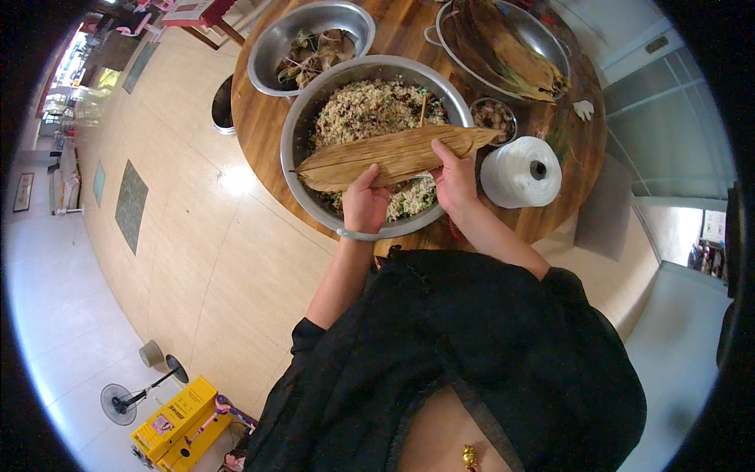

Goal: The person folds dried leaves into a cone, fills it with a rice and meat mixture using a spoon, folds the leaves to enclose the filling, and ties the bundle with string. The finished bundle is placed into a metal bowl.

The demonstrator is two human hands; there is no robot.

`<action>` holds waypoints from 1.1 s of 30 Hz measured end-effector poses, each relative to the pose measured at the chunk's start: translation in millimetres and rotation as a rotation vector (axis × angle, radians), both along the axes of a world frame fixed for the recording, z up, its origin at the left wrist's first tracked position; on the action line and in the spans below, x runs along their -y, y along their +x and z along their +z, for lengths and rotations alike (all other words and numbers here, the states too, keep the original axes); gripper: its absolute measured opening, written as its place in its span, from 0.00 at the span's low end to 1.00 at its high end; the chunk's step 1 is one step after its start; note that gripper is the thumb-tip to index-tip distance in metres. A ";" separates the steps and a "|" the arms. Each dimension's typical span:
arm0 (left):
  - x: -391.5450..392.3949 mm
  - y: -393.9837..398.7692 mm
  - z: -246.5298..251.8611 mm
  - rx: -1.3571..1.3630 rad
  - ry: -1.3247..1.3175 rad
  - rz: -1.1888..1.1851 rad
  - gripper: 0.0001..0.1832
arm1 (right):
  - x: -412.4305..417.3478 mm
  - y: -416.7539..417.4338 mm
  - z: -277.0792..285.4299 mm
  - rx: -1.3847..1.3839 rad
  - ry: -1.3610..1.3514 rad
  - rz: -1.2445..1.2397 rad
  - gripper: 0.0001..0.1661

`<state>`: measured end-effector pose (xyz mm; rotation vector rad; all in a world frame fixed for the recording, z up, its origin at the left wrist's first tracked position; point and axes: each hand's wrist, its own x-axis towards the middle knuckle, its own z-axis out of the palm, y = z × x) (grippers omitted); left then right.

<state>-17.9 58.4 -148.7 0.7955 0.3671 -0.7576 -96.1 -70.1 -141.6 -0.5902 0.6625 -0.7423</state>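
Observation:
Both hands hold a long tan bamboo leaf (377, 154), stretched out flat. My left hand (364, 200) pinches its lower edge near the middle, thumb on top. Toward the leaf's right end, my right hand (454, 177) grips it the same way; the fingers of both hands are partly hidden beneath it. Under the leaf stands a large steel basin (287, 141) of rice mixed with dark and green bits (371, 112). A thin wooden handle (423, 111) sticks up from the rice; its lower end is hidden by the leaf.
On the round wooden table (259, 138) are a steel bowl (259, 65) with string-tied leaf parcels (315, 56), a handled pan (466, 82) of long leaves (513, 47), a small bowl of meat pieces (492, 117) and a white string spool (519, 177). A bucket (223, 109) stands left.

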 end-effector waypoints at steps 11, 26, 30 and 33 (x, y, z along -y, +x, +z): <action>-5.0 -13.6 4.3 0.005 -0.075 0.032 0.10 | 2.5 -11.2 -8.5 -0.211 0.023 -0.008 0.22; 1.2 -2.3 17.4 0.042 0.165 0.028 0.09 | 39.6 -19.0 -1.1 -0.030 0.064 0.076 0.18; 0.4 -6.1 29.3 0.054 0.152 0.016 0.09 | 46.0 -18.9 5.9 -0.130 0.001 0.070 0.13; -2.6 -0.2 17.9 0.003 0.214 0.033 0.08 | 48.4 -23.3 4.6 -0.031 0.118 0.041 0.16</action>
